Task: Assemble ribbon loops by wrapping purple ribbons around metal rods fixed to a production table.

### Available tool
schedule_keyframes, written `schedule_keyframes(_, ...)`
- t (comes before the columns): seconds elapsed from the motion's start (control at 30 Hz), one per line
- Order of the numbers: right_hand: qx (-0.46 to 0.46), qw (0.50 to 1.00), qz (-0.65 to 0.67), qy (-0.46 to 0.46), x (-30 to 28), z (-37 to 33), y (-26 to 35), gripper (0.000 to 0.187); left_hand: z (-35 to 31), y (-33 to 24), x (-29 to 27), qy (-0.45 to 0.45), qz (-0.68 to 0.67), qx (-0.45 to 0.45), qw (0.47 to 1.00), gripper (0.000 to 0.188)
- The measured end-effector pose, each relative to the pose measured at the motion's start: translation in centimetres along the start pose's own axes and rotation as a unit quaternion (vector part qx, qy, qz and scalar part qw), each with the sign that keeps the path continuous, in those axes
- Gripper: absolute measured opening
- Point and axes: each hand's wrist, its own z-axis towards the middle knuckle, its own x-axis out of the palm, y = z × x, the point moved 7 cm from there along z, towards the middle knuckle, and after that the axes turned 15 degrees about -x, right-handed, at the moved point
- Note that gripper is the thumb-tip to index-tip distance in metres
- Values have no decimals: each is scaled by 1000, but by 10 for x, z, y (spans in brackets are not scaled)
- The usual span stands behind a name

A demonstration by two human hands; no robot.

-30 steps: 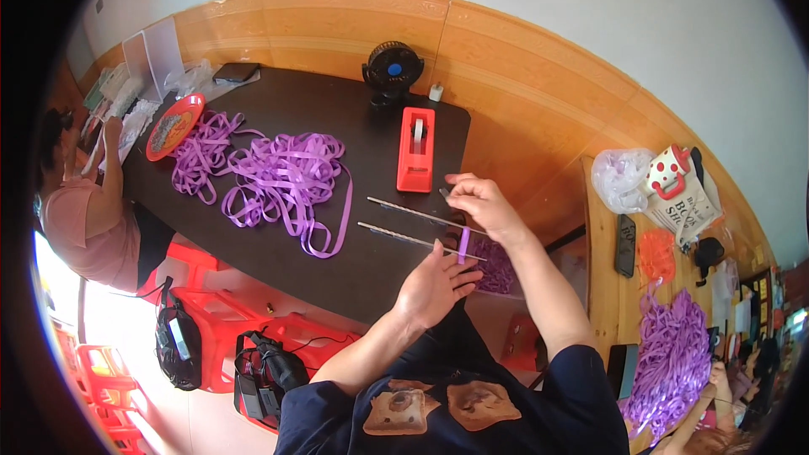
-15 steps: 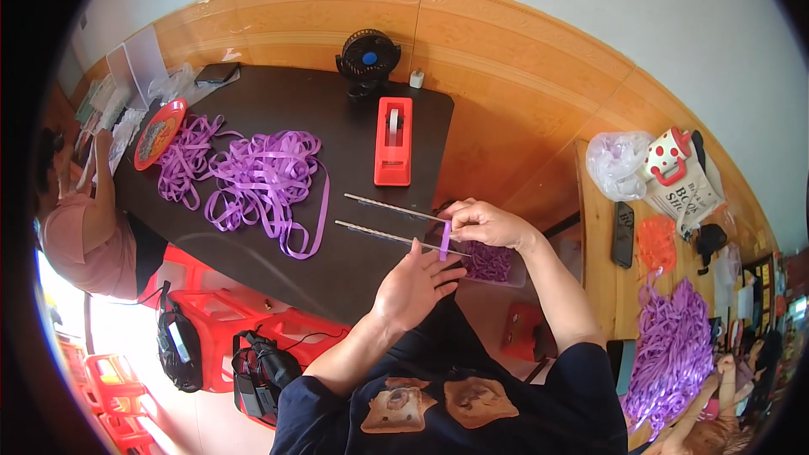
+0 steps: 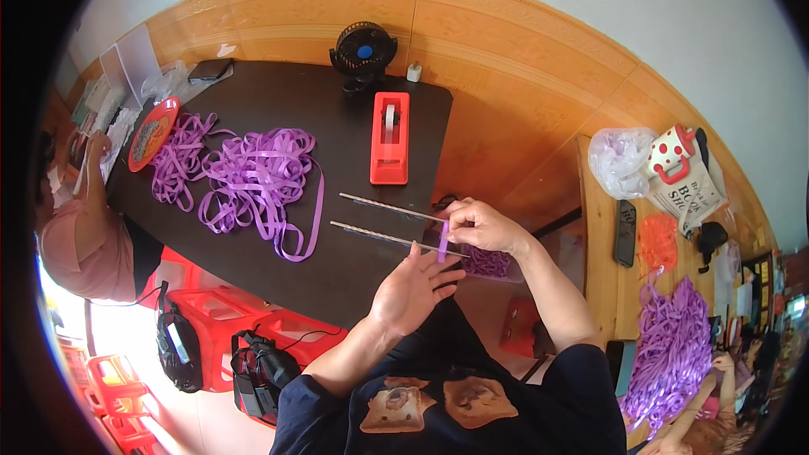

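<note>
Two thin metal rods lie side by side on the dark table and reach past its right edge: an upper rod point(image 3: 383, 205) and a lower rod point(image 3: 371, 234). Across their near ends runs a short band of purple ribbon point(image 3: 443, 244). My right hand point(image 3: 487, 227) pinches this ribbon by the upper rod. My left hand point(image 3: 406, 293) is palm up below the lower rod, fingers spread. Its thumb tip is at that rod; whether it touches cannot be told. Beneath my right hand, a tub point(image 3: 499, 276) of small purple ribbon pieces point(image 3: 487, 261) is partly hidden.
A tangled purple ribbon heap point(image 3: 261, 173), a red tape dispenser point(image 3: 390, 139), a black fan point(image 3: 362, 50) and a red plate point(image 3: 154, 135) are on the table. Another person point(image 3: 80, 240) is at the left. More purple ribbon point(image 3: 670, 354) lies on the wooden bench point(image 3: 594, 261).
The whole view has shifted slightly, moving the table a little up and left. Both hands keep nearly the same pose, with the right still pinching the ribbon.
</note>
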Motion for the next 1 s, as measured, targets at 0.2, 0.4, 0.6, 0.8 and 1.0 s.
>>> schedule_keyframes(0.2,13,998,-24,-54,0,1,-3,19,1,1,0,-1,-3,-2,1000,74)
schedule_keyframes(0.4,196,955,-214,-59,2,2,14,27,-1,1,-1,-5,-6,2,1000,75)
schedule_keyframes(0.6,103,859,-480,-149,9,-1,51,26,4,4,-6,5,-20,2,1000,73)
schedule_keyframes(0.8,120,835,-499,-196,18,-13,61,31,4,4,-6,17,-20,8,1000,65)
schedule_keyframes(1.0,133,819,-511,-223,20,-17,61,33,5,4,-2,30,-17,10,999,63)
